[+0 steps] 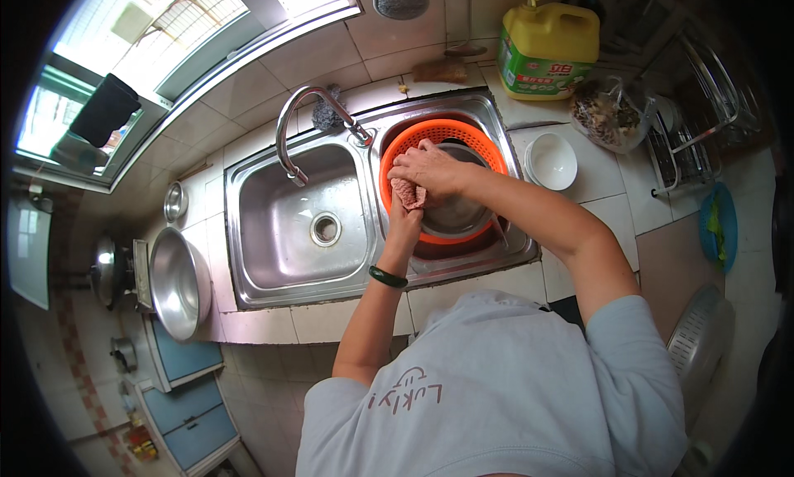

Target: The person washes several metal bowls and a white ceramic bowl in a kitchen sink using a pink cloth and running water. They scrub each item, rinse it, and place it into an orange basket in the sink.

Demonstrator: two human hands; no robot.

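Both hands, left hand (404, 220) and right hand (430, 169), squeezed a cloth (410, 196) over the orange basket (413, 138); wringing firmly above the bowl (453, 216) looked wisest.

Yellow green-labelled jug (550, 47) behind sink (273, 270)

A yellow detergent jug (550, 47), stacked white bowls (552, 160) and a steel basin (178, 282) flank the sink.

A home kitchen — a steel double sink (298, 220) with a curved tap (302, 113) set in a white tiled counter (463, 291), a dish rack (703, 105), a yellow detergent jug (550, 47) and stacked white bowls (552, 160).
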